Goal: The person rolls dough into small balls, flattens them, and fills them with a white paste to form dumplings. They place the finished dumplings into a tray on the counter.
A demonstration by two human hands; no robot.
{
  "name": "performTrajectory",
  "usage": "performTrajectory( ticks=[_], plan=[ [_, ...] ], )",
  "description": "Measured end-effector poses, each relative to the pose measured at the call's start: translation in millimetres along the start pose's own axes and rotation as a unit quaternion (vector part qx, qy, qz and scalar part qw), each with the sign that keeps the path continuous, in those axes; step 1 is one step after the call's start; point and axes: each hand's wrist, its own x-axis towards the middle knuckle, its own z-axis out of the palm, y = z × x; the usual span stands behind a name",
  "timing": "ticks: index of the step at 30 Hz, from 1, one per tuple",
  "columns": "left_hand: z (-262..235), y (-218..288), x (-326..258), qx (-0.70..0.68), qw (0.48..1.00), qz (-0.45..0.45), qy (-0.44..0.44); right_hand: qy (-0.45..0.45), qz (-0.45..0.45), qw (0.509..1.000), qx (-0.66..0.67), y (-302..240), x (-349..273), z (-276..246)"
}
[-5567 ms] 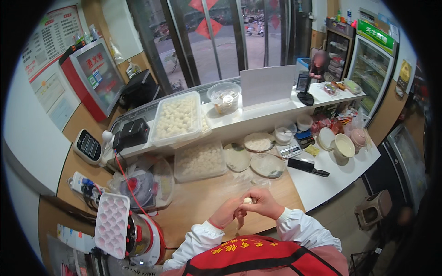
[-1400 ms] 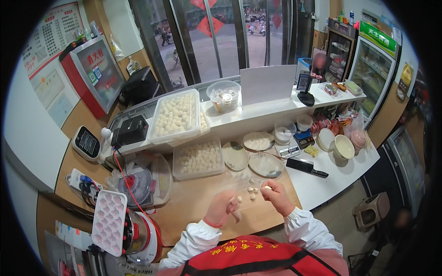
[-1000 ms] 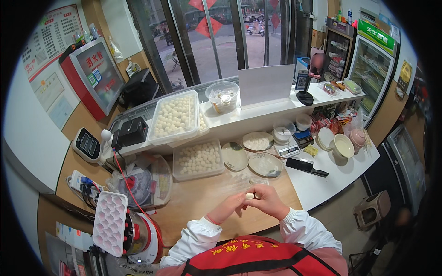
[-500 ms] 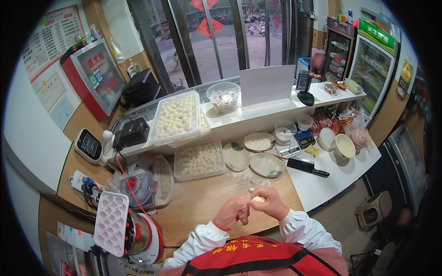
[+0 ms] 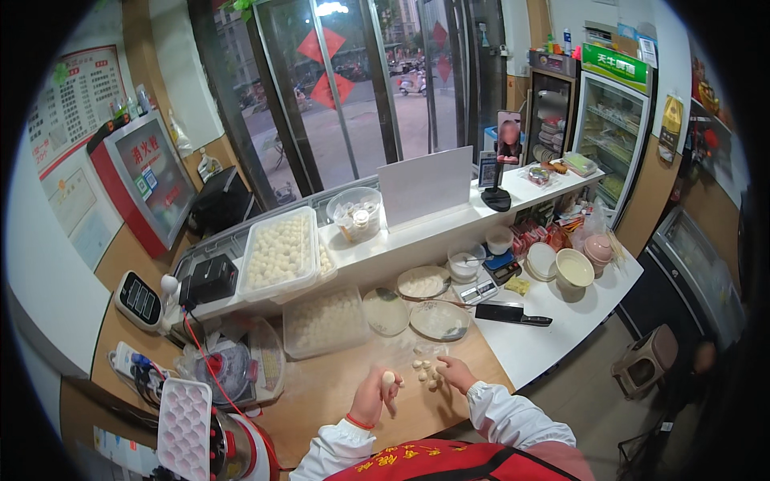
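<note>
On the wooden board [image 5: 321, 393], my left hand [image 5: 370, 399] is closed around a pale lump of dough [image 5: 388, 377] that shows at the top of its curled fingers. To its right, my right hand [image 5: 459, 375] reaches over the board with a finger stretched out at the edge of several small dough pieces [image 5: 424, 373]. Its other fingers are partly curled, and I see nothing held in them. Beyond the hands stands a lidded clear plastic box [image 5: 324, 322] with round dough balls inside. Two oval plates, one plain [image 5: 387, 313] and one patterned [image 5: 439, 321], lie beside it.
A cleaver [image 5: 513, 314] lies on the white counter at right, near a small scale [image 5: 478, 292], a bowl [image 5: 574, 271] and a plate of white powder [image 5: 423, 282]. On the shelf are a tub of dough balls [image 5: 281, 252] and a phone on a stand [image 5: 497, 196]. An appliance [image 5: 233, 449] stands left.
My hands, close together before, are now apart. The left keeps a dough lump; the right has moved over small pieces now spread on the board. The whole view has shifted.
</note>
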Motion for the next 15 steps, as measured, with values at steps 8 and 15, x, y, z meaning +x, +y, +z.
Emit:
performTrajectory(
  ticks=[8, 15],
  plan=[
    [18.7, -5.5, 2.5, 0.089, 0.995, -0.041, 0.000, -0.108, -0.395, 0.907, -0.099, -155.2, -101.1, -7.8],
    [5.7, 18.0, 0.6, 0.162, 0.968, -0.057, -0.185, -0.152, -0.338, 0.929, -0.009, -186.2, -123.7, -21.0]
  ],
)
